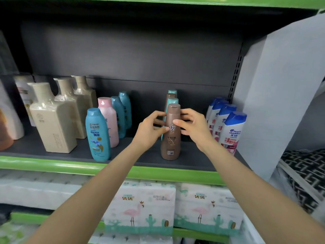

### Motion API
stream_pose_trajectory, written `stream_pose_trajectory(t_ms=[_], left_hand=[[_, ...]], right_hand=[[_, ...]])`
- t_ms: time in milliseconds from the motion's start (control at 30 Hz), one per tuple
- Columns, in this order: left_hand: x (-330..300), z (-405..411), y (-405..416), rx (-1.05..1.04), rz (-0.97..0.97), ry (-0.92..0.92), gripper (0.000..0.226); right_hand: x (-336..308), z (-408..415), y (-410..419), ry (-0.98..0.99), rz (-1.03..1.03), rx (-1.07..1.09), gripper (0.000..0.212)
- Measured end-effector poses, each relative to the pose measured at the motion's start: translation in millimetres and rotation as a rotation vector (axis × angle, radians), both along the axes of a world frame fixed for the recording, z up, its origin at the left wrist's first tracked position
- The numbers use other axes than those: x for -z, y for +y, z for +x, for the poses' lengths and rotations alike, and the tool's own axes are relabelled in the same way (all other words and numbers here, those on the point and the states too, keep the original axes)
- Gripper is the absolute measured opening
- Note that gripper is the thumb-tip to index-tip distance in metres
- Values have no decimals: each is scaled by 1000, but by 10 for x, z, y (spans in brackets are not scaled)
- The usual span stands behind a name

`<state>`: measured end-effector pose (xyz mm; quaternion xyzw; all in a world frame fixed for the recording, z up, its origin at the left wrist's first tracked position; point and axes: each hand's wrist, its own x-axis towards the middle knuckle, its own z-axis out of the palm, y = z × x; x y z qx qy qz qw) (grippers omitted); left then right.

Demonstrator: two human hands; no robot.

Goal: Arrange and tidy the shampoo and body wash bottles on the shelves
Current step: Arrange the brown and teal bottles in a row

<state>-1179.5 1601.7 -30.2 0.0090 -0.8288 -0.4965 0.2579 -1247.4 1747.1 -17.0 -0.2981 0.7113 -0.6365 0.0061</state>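
A brown shampoo bottle (170, 138) stands upright near the front of the dark shelf (84, 148). My left hand (151, 129) grips its left side and my right hand (193, 127) grips its right side, thumbs on the label. Right behind it stand a teal bottle (173, 101) and another brown one (169, 96) in a row. To the left are a teal Rejoice bottle (97, 134), a pink bottle (108, 124) and two more teal bottles (121, 118). White bottles with blue caps (232, 132) line up on the right.
Several beige square bottles (52, 118) stand at the left. A white upright panel (281, 85) bounds the shelf on the right. The green shelf edge (70, 165) runs below, with packs of tissue paper (140, 205) on the lower shelf.
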Motion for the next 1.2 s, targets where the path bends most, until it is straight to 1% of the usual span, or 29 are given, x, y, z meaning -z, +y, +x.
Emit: stream_pose_trajectory(t_ms=[100, 300, 367, 467, 533, 667, 767, 833, 1033, 1200], left_hand=[[23, -6, 4, -7, 13, 16, 42], [1, 13, 25, -19, -20, 33, 45], [-75, 24, 8, -22, -12, 62, 45], [-245, 36, -12, -22, -48, 153, 36], [-350, 35, -18, -18, -97, 199, 34], [-378, -10, -44, 19, -211, 201, 32], [-325, -23, -45, 32, -277, 174, 33], [-319, -23, -38, 10, -292, 165, 33], [-331, -33, 36, -45, -288, 152, 29], [-336, -17, 71, -64, -291, 136, 27]], right_hand=[[-2, -7, 5, 17, 14, 0, 30], [-24, 4, 48, 51, 57, -28, 26], [-66, -25, 63, 104, 52, 22, 24], [-210, -129, 66, 141, 18, 124, 25], [-316, -227, 42, 193, 110, 170, 29], [-436, -355, -67, 300, 360, 107, 40], [-429, -411, -128, 314, 424, 55, 42], [-411, -434, -153, 331, 417, 63, 41], [-347, -444, -121, 348, 277, 156, 24], [-310, -394, 47, 248, 185, 204, 33]])
